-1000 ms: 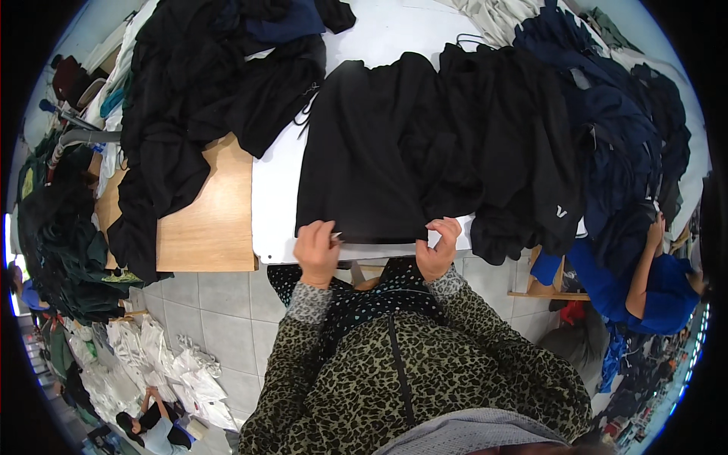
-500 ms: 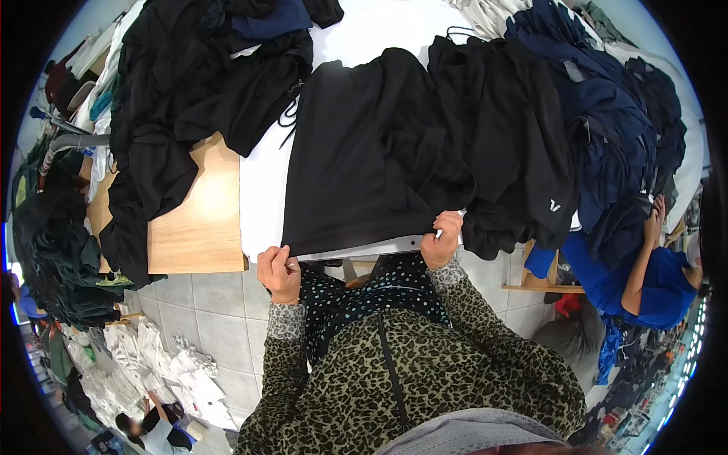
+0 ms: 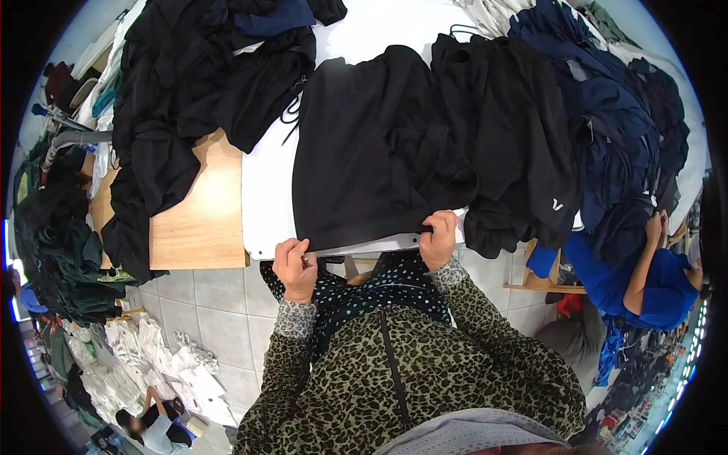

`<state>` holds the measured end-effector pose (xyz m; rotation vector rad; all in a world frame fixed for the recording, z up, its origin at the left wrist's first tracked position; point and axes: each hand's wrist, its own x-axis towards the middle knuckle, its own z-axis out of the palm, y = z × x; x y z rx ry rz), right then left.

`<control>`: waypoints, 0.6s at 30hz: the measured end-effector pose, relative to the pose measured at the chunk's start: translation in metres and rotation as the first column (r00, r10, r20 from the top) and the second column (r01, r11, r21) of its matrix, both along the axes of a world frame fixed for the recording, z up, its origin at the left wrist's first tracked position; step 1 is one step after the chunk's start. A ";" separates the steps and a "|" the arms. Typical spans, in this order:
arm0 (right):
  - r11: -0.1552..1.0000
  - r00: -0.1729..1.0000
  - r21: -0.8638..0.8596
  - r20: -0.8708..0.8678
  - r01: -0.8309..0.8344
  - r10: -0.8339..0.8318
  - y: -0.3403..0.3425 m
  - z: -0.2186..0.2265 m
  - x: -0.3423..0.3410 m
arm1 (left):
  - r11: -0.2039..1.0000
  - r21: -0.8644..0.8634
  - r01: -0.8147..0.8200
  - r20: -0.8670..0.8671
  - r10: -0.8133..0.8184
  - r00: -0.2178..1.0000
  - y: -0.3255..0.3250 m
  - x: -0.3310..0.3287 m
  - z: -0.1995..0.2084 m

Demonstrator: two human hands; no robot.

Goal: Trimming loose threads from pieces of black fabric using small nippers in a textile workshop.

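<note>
A black garment (image 3: 356, 152) lies spread on the white board (image 3: 267, 189) at the table's front edge. My left hand (image 3: 294, 269) pinches its near left corner between thumb and fingers. On the right, my right hand (image 3: 438, 239) grips the near hem close to the right corner. The hem runs fairly straight between the two hands. Loose folds bunch on the garment's right part. Another black garment (image 3: 516, 136) with a small white mark lies right against it.
Black clothes (image 3: 182, 98) are heaped at the left, hanging over the wooden tabletop (image 3: 193, 220). Navy garments (image 3: 614, 121) pile up at the right. Beside them works a person in blue (image 3: 660, 284). White pieces (image 3: 163, 360) lie on the floor at lower left.
My left hand has shifted right with the garment's left corner, so more white board shows on that side. My right hand stays at the hem, nearly in place.
</note>
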<state>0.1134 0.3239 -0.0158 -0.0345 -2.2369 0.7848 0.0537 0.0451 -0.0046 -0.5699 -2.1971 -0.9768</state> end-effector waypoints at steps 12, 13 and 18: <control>0.954 0.883 -0.041 0.368 -0.297 0.291 -0.013 0.028 -0.021 | 0.980 0.169 0.101 0.446 -0.168 0.879 0.011 -0.007 0.024; 0.844 0.776 -0.518 0.471 -0.142 0.419 -0.011 0.036 -0.027 | 0.967 0.239 0.086 0.561 -0.210 0.801 0.000 -0.013 0.020; -0.045 0.673 -0.988 0.068 0.149 0.737 0.014 0.041 -0.041 | 0.771 0.591 -0.238 0.805 -0.542 0.243 -0.018 -0.034 0.036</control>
